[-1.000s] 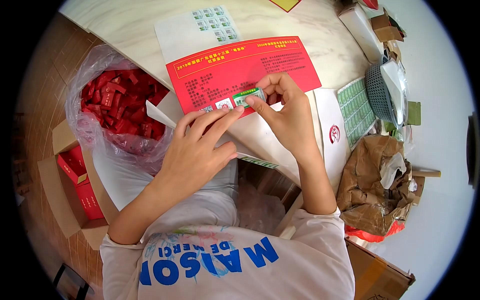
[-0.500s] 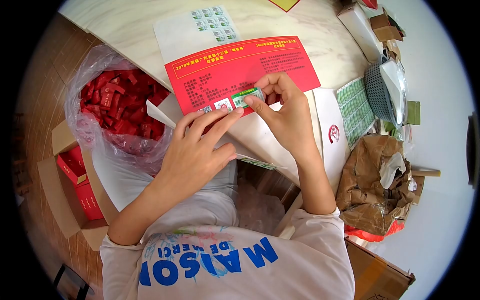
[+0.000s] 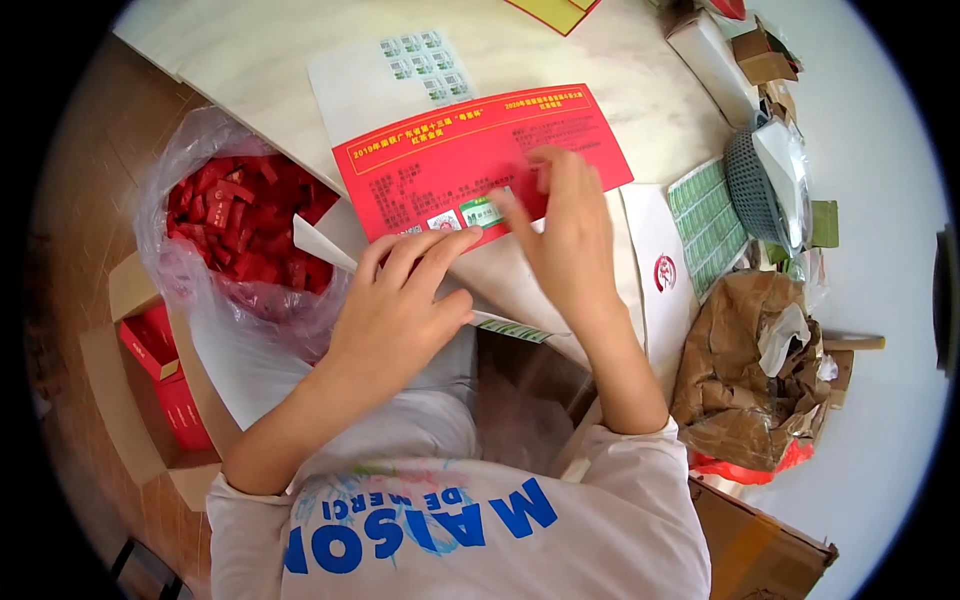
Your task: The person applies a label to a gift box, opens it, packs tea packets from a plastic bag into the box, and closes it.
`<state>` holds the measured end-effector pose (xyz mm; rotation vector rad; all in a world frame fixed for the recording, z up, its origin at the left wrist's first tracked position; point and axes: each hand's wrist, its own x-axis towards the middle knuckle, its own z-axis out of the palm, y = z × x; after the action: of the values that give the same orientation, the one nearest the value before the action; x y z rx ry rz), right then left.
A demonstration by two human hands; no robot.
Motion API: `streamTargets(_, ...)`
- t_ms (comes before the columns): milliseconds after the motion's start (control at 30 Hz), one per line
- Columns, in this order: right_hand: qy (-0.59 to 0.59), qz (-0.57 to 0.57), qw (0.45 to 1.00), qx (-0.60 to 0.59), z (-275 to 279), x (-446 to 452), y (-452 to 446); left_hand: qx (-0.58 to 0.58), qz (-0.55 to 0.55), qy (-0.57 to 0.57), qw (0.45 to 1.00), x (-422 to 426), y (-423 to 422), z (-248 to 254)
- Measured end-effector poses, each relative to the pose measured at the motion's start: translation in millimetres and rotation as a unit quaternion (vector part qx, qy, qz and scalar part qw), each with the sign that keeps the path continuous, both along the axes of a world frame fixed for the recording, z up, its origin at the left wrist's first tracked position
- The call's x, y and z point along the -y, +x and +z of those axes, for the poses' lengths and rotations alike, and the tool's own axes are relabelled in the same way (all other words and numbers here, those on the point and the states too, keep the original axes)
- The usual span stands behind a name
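Note:
A red printed card (image 3: 470,130) lies at the table's near edge, with a green and white label (image 3: 482,212) flat near its lower edge. My left hand (image 3: 405,290) rests on the card's lower edge, fingers spread, its index fingertip just left of the label. Just right of the label is my right hand (image 3: 565,225), slightly blurred, thumb and fingers apart with nothing seen between them. Beside the label on the card is a small white square (image 3: 443,222) with a red print. Behind the card lies a white sheet with small stickers (image 3: 425,65).
At left are a plastic bag of red packets (image 3: 240,215) and a carton (image 3: 125,400) with red boxes. On the right lie a green sticker sheet (image 3: 708,220), a white paper with a red logo (image 3: 660,285), a grey basket (image 3: 752,190) and a brown paper bag (image 3: 735,370).
My right hand has let go of the green label, and its thumb and fingers have parted. The label now lies flat on the card. The view has shifted slightly.

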<state>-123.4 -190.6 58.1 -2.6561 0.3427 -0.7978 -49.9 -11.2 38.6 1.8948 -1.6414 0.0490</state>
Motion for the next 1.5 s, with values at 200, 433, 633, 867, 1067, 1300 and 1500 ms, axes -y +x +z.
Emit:
streamTargets(200,-0.108,-0.174,0.979,0.007,-18.0,56.6,-2.9,0.008,-0.026,0.002,1.000,11.8,4.1,2.7)
streamTargets(433,-0.132,-0.154,0.979,0.013,-22.1,59.6,-2.5,0.059,-0.105,0.027,0.992,43.1,-8.5,-2.1)
streamTargets(633,-0.116,-0.142,0.983,0.032,-22.0,61.1,-4.3,-0.157,-0.299,0.211,0.917,-24.5,-7.0,-1.0)
streamTargets(867,-0.091,-0.172,0.979,0.062,-22.5,62.8,-4.9,0.104,0.069,0.190,0.974,-59.8,168.0,134.5)
streamTargets(1067,-0.100,-0.190,0.975,0.065,-22.8,58.4,-4.1,0.350,0.179,0.175,0.903,7.5,323.1,153.6)
streamTargets(1300,-0.093,-0.194,0.974,0.072,-24.2,57.7,-5.1,0.391,0.051,0.093,0.914,140.6,292.0,87.9)
streamTargets(1500,-0.086,-0.187,0.976,0.077,-28.1,60.8,-4.3,0.277,0.015,-0.016,0.961,200.3,228.0,31.9)
